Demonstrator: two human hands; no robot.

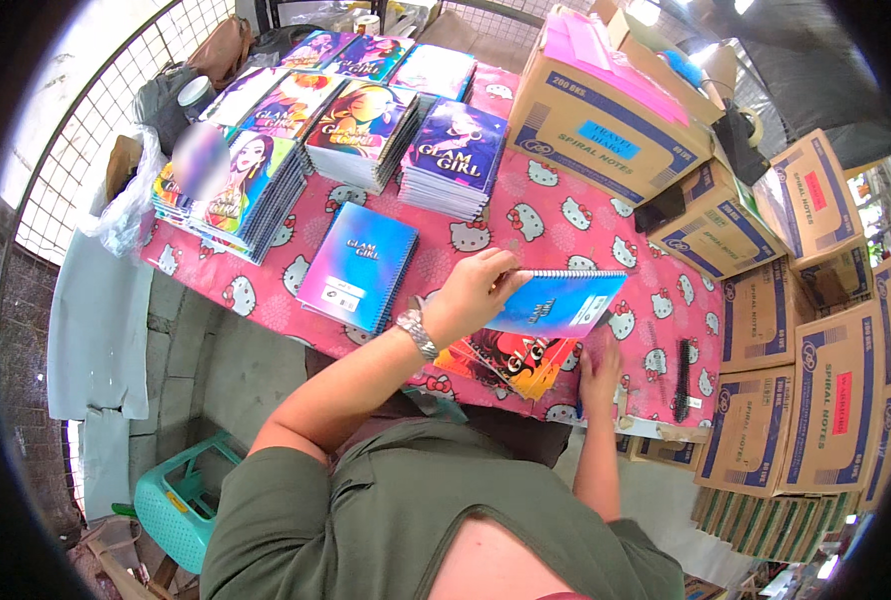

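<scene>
My left hand (473, 292), with a metal wristwatch above it on the arm, pinches the left end of a blue-to-purple spiral notebook (561, 303) close to its white coil. Below this notebook lie several notebooks with red, orange and yellow covers (514, 365), partly hidden by it. My right hand (601, 375) rests beside their right side, fingers stretched out and apart. Left of my left wrist, a neat pile of blue-and-pink notebooks (358, 268) lies with its coils to the right.
Stacks of notebooks with illustrated covers (456, 155) fill the far left of the pink patterned tablecloth (566, 225). A black coil strip (683, 378) lies at the right edge. Cardboard cartons (606, 130) stand at the back right and beside the table. A teal plastic stool (181, 510) is at lower left.
</scene>
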